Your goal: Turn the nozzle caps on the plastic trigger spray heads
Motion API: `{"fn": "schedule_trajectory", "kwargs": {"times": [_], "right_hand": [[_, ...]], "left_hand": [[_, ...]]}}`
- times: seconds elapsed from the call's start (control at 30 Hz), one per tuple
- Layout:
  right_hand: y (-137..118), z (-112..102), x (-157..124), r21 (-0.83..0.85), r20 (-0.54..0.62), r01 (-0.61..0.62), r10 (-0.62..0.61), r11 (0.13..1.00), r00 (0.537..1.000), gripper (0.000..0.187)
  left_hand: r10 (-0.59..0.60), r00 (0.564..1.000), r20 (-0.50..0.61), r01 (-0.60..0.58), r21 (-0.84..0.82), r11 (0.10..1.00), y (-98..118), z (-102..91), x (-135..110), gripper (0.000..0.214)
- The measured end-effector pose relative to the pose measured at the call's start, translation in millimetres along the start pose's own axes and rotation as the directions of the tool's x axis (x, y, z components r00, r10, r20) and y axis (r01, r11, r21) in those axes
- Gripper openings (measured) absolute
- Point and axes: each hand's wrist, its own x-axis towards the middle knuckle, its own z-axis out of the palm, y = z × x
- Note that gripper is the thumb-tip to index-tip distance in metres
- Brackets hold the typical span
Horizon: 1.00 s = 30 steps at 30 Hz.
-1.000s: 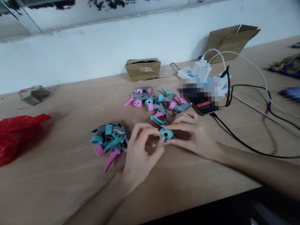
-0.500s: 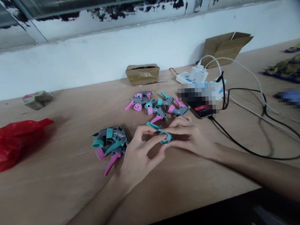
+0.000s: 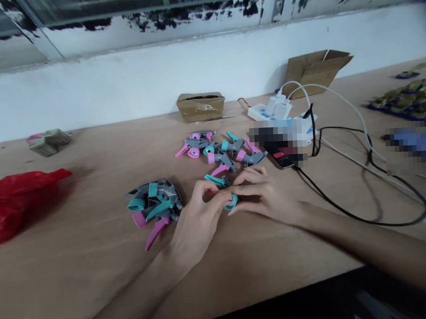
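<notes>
Between my hands is a grey spray trigger head (image 3: 231, 203) with a teal collar and a teal lever. My left hand (image 3: 201, 214) is closed on it, with the thumb and forefinger at the collar's opening. From the right, my right hand (image 3: 266, 195) pinches the collar; the fingers hide much of the grey body. Left of my left hand lies a pile of grey trigger heads (image 3: 158, 199) with teal and pink collars and levers. Beyond my hands, several more trigger heads (image 3: 218, 152) are spread in a loose group.
A black phone (image 3: 283, 158), partly blurred out, lies beside a white power strip (image 3: 260, 111) with plugs and cables running right. Cardboard boxes (image 3: 201, 107) stand by the wall. A red plastic bag (image 3: 20, 201) lies at left, a greenish block (image 3: 50, 143) behind it.
My left thumb and forefinger have come together at the teal collar; before, the forefinger reached into its opening with the thumb below. Both hands stay on the trigger head.
</notes>
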Motion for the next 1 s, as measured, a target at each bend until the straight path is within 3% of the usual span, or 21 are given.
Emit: {"fn": "schedule_trajectory", "kwargs": {"times": [0.1, 0.37, 0.6, 0.83, 1.0], "right_hand": [[0.9, 1.8, -0.8, 0.001, -0.002, 0.002, -0.002, 1.0, 1.0, 0.033], [1.7, 4.6, -1.6, 0.037, -0.021, 0.004, -0.003, 0.999, 1.0, 0.028], [2.2, 8.0, -1.4, -0.007, -0.045, 0.022, -0.023, 1.0, 0.999, 0.028], [4.4, 11.0, -2.8, -0.078, -0.046, 0.035, -0.038, 0.996, 0.998, 0.028], [4.5, 10.3, -2.6, -0.095, -0.043, 0.013, -0.017, 0.995, 0.999, 0.029]], "left_hand": [[0.029, 1.0, -0.008, -0.028, 0.001, 1.0, -2.1, 0.4, 0.0, 0.014], [0.14, 0.989, 0.04, -0.145, 0.222, 0.964, -7.0, -3.4, -2.1, 0.017], [0.152, 0.988, -0.041, -0.143, 0.162, 0.976, -4.4, -3.8, 3.3, 0.012], [0.161, 0.986, 0.037, -0.165, 0.185, 0.969, -9.9, 1.5, 4.8, 0.008], [0.175, 0.984, 0.03, -0.178, 0.184, 0.967, -12.0, 3.3, 5.7, 0.012]]}}
